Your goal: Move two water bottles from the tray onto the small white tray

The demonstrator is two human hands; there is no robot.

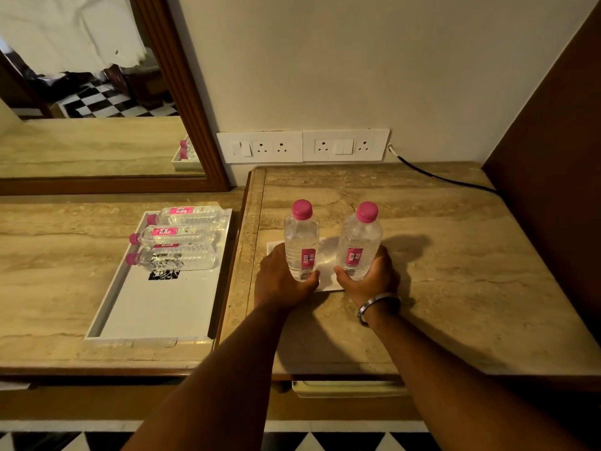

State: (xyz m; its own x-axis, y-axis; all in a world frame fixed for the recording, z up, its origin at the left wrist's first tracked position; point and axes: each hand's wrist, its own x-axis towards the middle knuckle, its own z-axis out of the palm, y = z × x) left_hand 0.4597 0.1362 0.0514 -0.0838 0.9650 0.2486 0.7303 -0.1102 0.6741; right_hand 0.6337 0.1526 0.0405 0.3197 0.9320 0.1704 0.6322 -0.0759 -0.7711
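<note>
Two clear water bottles with pink caps and pink labels stand upright on the small white tray (326,255) on the right-hand counter. My left hand (279,279) is wrapped around the lower part of the left bottle (300,236). My right hand (374,275), with a metal bangle at the wrist, grips the base of the right bottle (359,242), which leans slightly right. On the lower left counter lies the large white tray (169,304) with three more bottles (177,237) lying on their sides at its far end.
A wall with two socket panels (302,146) rises behind the counter. A black cable (445,179) runs along the back right. A dark wooden panel (553,157) borders the right side. A framed mirror (97,92) stands at the left. The right counter sits a step higher.
</note>
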